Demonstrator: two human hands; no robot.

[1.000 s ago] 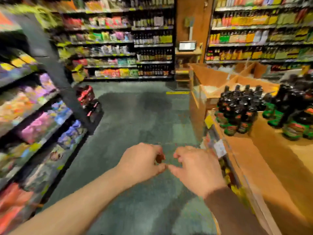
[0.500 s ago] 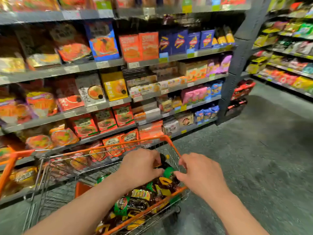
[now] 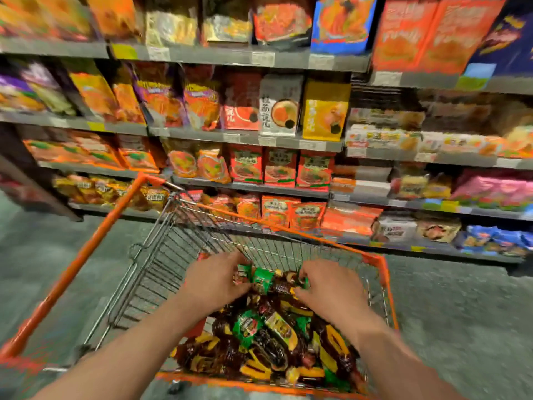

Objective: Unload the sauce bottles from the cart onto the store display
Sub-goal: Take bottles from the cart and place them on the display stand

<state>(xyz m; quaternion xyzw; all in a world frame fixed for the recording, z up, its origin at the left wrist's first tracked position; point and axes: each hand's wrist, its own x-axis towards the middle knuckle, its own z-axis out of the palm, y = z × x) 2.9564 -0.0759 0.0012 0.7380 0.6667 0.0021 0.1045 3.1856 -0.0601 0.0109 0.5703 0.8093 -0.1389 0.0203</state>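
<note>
Bottles of dark sauce (image 3: 268, 345) lie heaped on their sides in the near half of a wire cart (image 3: 161, 264) with orange rim and handle, their green, yellow and red labels facing every way. Both hands reach down into the pile from the 6 o'clock edge of the view. The left hand (image 3: 215, 280), at about 9 o'clock from the top of the heap, has its fingers curled around the end of one green-labelled bottle (image 3: 264, 280) that lies crosswise between the two hands. The right hand (image 3: 331, 287), at about 3 o'clock from that same bottle, has its fingertips bent onto a dark bottle neck just beside it; motion blur keeps me from telling whether it truly grips or only touches. The rest of the bottles lie below and toward 6 o'clock of both hands, between the forearms. Beyond the cart, toward 12 o'clock, grey store shelves (image 3: 248, 137) carry rows of orange, red and yellow packets (image 3: 277, 168). Grey floor (image 3: 461, 313) shows at 3 and 9 o'clock of the cart.
</note>
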